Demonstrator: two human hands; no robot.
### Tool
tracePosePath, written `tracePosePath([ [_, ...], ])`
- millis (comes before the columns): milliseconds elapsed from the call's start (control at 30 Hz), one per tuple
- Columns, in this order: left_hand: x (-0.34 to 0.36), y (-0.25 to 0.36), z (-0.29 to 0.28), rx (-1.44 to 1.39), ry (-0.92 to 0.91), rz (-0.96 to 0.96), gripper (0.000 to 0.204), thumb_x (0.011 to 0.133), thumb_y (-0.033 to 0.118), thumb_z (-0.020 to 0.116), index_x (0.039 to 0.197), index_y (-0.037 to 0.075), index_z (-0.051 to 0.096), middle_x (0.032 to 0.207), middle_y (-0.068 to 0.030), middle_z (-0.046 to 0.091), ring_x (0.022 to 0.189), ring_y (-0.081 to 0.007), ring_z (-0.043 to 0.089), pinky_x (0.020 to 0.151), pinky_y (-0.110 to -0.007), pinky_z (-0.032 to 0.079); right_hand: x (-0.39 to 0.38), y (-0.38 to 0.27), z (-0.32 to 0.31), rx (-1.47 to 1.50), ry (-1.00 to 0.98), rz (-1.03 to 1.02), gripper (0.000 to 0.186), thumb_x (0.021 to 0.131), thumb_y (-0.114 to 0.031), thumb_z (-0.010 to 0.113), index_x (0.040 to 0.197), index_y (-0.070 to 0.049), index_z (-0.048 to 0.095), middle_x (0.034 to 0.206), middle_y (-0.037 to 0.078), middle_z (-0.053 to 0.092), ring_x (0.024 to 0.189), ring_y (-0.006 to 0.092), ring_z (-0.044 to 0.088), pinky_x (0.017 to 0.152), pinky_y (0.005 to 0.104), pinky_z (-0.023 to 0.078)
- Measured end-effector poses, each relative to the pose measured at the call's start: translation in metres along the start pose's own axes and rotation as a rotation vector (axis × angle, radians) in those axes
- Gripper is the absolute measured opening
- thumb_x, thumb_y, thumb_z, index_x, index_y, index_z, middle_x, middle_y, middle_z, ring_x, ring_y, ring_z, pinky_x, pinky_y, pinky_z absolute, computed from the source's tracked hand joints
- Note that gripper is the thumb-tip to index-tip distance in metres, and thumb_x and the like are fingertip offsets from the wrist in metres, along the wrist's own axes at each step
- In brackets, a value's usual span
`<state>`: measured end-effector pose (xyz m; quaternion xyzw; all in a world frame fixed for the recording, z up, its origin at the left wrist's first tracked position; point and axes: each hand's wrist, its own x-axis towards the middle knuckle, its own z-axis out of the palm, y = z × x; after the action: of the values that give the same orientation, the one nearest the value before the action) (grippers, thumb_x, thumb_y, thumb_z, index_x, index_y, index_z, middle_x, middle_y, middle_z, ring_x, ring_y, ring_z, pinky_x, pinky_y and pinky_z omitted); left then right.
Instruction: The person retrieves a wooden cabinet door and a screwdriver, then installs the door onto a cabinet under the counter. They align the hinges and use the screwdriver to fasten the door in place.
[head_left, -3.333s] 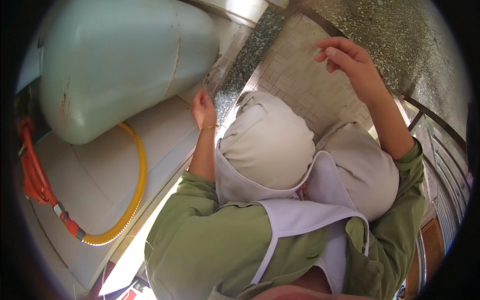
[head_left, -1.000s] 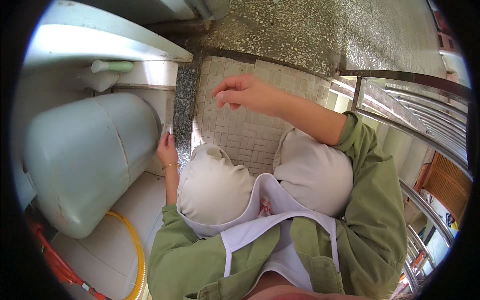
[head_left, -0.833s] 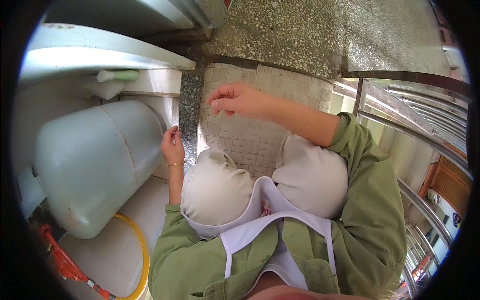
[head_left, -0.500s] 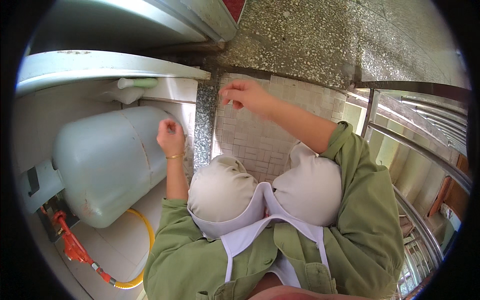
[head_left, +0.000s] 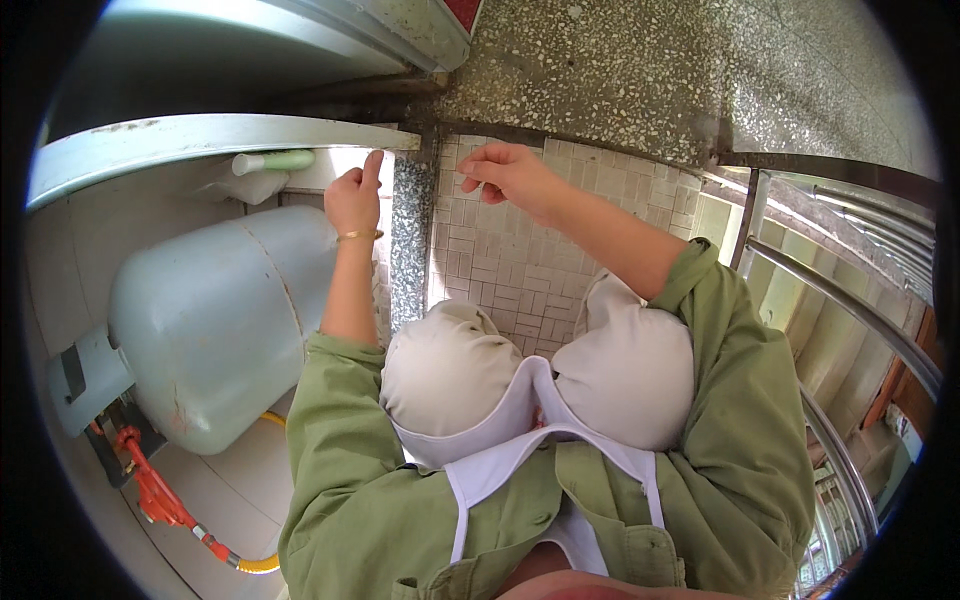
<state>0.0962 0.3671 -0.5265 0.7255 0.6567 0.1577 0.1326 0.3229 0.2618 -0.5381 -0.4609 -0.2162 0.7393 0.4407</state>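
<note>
At left is the tank (head_left: 220,320), with the red valve (head_left: 160,500) at its near left and the board (head_left: 230,145) beyond it. The left hand (head_left: 352,203) has just reached farther, one digit raised at the board's right end, the rest curled; contact or grip cannot be told, but the board now seems nearest. The right hand (head_left: 512,178), fingers loosely bent, apparently holding nothing, hovers over the tiles (head_left: 520,270), slightly right of before.
</note>
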Motion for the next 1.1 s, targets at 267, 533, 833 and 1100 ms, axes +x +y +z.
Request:
tracePosePath([
  [267, 0.001, 0.011, 0.029, 0.248, 0.009, 0.020, 0.054, 0.075, 0.058, 0.060, 0.056, 0.008, 0.062, 0.054, -0.0127, 0.058, 0.052, -0.0317, 0.056, 0.051, -0.040, 0.044, 0.000, 0.002, -0.007, -0.025, 0.018, 0.031, 0.019, 0.087, -0.022, 0.060, 0.098, -0.005, 0.061, 0.085, 0.003, 0.064, 0.066, 0.0074, 0.050, 0.063, 0.0227, 0.044],
  [533, 0.008, -0.002, 0.036, 0.057, 0.022, -0.107, 0.033, 0.077, 0.043, 0.068, 0.081, 0.010, 0.069, 0.064, -0.0055, 0.061, 0.057, -0.0223, 0.058, 0.055, -0.035, 0.045, 0.004, 0.013, -0.004, -0.005, -0.003, 0.060, 0.021, 0.087, -0.023, 0.060, 0.099, -0.005, 0.061, 0.085, 0.002, 0.064, 0.066, 0.0077, 0.049, 0.063, 0.0226, 0.043],
  [833, 0.008, -0.012, 0.046, -0.454, 0.056, -0.219, 0.023, 0.075, 0.014, 0.067, 0.094, 0.001, 0.069, 0.079, -0.0072, 0.066, 0.067, -0.0137, 0.058, 0.067, -0.028, 0.047, 0.002, 0.019, -0.004, -0.032, -0.009, 0.067, 0.022, 0.088, -0.023, 0.058, 0.101, -0.006, 0.062, 0.087, 0.002, 0.064, 0.068, 0.0075, 0.050, 0.065, 0.0230, 0.043],
  [1100, 0.012, -0.002, 0.046, -0.360, 0.042, -0.255, 0.027, 0.075, 0.023, 0.070, 0.089, 0.000, 0.071, 0.074, -0.0100, 0.068, 0.065, -0.0152, 0.059, 0.065, -0.029, 0.047, -0.006, 0.019, 0.001, -0.093, -0.014, 0.086, 0.022, 0.090, -0.024, 0.057, 0.103, -0.007, 0.061, 0.087, 0.001, 0.064, 0.068, 0.0070, 0.050, 0.067, 0.0239, 0.043],
])
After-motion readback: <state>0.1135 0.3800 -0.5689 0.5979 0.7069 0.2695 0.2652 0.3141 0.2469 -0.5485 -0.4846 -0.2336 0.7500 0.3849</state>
